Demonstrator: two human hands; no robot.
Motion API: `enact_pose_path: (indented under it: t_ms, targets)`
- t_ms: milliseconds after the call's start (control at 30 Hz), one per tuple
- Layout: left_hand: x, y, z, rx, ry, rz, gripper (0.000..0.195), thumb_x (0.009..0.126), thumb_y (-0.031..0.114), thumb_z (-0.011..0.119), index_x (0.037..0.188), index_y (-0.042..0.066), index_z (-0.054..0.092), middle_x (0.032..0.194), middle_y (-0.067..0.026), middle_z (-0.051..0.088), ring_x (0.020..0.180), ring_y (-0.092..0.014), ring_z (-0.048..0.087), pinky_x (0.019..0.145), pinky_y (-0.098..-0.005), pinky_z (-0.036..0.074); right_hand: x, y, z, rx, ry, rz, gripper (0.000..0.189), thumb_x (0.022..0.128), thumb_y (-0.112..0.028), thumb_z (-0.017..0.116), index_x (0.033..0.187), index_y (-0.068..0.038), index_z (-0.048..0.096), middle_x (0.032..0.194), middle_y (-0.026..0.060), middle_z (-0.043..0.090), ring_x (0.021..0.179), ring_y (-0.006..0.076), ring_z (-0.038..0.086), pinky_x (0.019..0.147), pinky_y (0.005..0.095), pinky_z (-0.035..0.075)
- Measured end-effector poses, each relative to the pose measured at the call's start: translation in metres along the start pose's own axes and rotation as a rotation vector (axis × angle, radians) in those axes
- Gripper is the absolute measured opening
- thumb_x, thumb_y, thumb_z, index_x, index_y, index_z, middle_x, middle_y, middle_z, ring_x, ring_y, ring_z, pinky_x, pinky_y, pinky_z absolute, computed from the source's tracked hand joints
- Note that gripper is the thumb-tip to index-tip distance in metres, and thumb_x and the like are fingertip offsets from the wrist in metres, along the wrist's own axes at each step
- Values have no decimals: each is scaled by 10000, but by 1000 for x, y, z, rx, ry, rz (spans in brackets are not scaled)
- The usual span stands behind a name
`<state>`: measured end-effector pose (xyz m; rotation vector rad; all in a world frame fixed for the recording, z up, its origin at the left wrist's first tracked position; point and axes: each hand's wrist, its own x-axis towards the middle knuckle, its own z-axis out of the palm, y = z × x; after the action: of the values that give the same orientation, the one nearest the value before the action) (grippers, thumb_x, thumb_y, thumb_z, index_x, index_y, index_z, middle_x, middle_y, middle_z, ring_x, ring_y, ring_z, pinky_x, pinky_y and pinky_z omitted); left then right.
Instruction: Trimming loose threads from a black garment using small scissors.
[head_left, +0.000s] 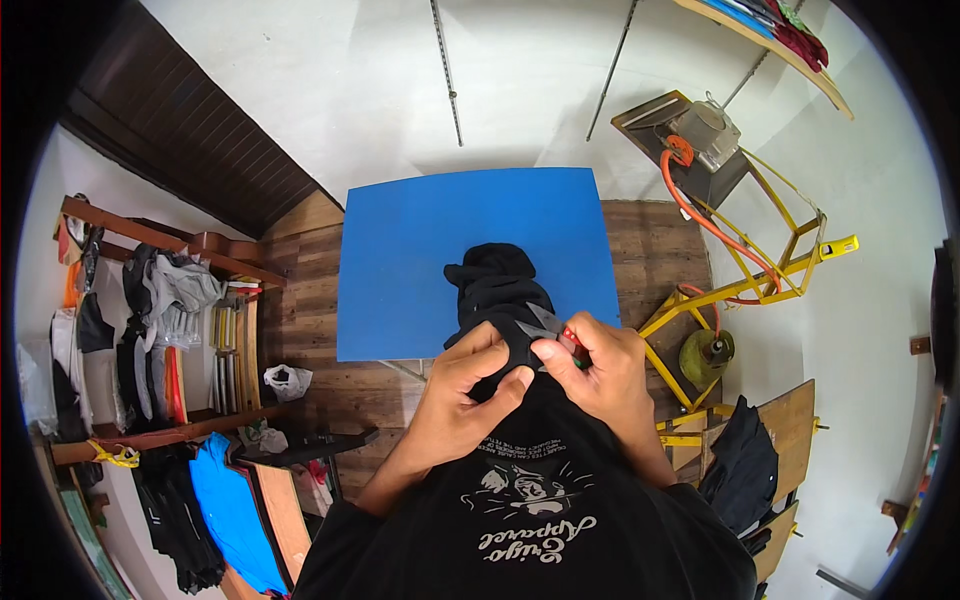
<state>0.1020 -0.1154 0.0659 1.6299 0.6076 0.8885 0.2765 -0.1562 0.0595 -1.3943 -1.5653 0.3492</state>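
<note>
A bunched black cloth garment (499, 289) lies on the near part of a blue tabletop (450, 217), its close end lifted toward my chest. My left hand (472, 390) pinches a fold of that end between thumb and fingers. In my right hand (604, 367) is a pair of small scissors (541, 326) with red on the handle. The blades stand apart and point left, close against the cloth. My right fingers cover most of the handle, and whether the blades touch thread or fabric cannot be made out.
At left, wooden shelves (172, 424) hold clothes and plastic bags. To the right, a yellow metal frame (720, 289) carries an orange hose (705, 225) and a green gas cylinder (706, 356). A dark garment (742, 457) lies on wooden boards at lower right.
</note>
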Motion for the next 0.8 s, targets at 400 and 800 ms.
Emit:
enact_pose_path:
  t_ms: [400, 800]
  targets:
    - [4, -3, 2, -14, -3, 14, 124, 835, -51, 616, 949, -53, 570, 843, -60, 492, 743, -138, 465, 659, -256, 389, 3, 3, -1, 31, -22, -16, 410, 846, -264, 718, 639, -12, 470, 507, 88, 403, 409, 208, 360, 411, 317, 307]
    - [10, -9, 2, 60, 13, 53, 127, 796, -55, 643, 818, -39, 518, 767, -57, 438, 674, -155, 433, 595, -287, 360, 10, 7, -4, 46, -51, 14, 417, 858, -268, 701, 630, -11, 466, 504, 84, 382, 419, 198, 335, 413, 315, 290]
